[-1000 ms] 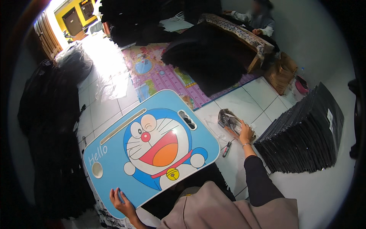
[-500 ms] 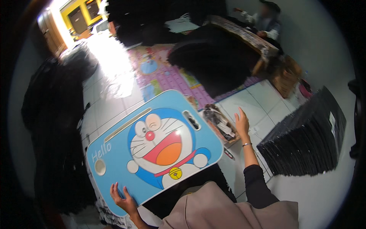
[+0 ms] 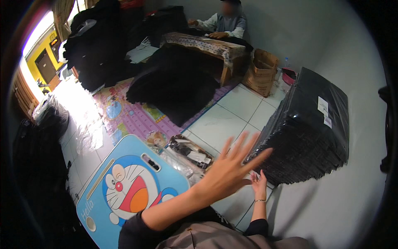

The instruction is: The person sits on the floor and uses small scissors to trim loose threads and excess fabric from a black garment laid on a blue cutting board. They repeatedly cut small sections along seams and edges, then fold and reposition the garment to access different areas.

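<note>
My left hand [image 3: 232, 168] reaches across in front of me to the right. Its fingers are spread and nothing is in them. Low by the near corner of a tall stack of black plastic-wrapped packages [image 3: 309, 124], my right hand [image 3: 259, 187] has its fingers apart and holds nothing; whether it touches the stack I cannot tell. White labels [image 3: 323, 106] show on the top package. To the left lies a blue folding lap table [image 3: 93, 195] with a cartoon cat on it, partly covered by my left forearm.
Beyond the lap table a box [image 3: 190, 152] holds dark items and white slips. A black cloth heap [image 3: 174, 85] covers part of the pink play mat [image 3: 145, 118]. A person [image 3: 226, 25] sits behind a low table [image 3: 207, 44], near a brown paper bag [image 3: 261, 74]. Dark heaps line the left.
My left hand has left the lap table's near edge and swung right across my body. My right hand has moved from beside the box to the stack. The view has turned right.
</note>
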A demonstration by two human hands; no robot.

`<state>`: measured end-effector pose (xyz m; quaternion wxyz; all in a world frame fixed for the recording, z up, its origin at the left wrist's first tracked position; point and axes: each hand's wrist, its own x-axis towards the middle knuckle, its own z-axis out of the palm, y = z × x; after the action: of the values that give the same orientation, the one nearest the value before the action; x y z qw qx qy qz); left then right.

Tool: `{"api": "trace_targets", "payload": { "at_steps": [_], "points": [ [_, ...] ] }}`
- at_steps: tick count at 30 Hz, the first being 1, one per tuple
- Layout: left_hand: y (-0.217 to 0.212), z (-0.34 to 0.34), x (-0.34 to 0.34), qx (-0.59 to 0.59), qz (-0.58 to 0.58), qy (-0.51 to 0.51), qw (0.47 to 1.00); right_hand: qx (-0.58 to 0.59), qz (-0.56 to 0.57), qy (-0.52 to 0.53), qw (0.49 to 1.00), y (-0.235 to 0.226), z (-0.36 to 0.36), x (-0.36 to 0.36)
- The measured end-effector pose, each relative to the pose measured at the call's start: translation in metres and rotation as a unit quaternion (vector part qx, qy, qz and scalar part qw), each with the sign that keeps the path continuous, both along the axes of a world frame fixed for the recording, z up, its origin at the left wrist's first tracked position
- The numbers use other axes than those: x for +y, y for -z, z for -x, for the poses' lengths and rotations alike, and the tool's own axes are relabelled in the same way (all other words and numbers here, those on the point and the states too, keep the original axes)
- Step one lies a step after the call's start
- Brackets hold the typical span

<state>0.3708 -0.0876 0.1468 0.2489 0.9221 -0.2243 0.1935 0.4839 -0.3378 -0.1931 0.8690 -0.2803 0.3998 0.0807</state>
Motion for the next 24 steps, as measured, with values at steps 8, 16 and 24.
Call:
{"api": "trace_targets", "payload": {
  "at_steps": [8,16,24],
  "points": [
    [-0.031,-0.128,-0.149,-0.175,-0.057,0.078,0.980,-0.169,-0.042,0.021,0.985,0.000,0.007,-0.019],
    [-0.003,-0.164,-0.176,-0.214,-0.051,0.062,0.973,-0.133,0.050,0.111,0.984,0.042,-0.041,-0.022],
    [0.004,-0.195,-0.183,-0.226,-0.004,0.082,0.971,-0.146,0.086,0.123,0.978,0.050,-0.063,-0.011]
  ]
}}
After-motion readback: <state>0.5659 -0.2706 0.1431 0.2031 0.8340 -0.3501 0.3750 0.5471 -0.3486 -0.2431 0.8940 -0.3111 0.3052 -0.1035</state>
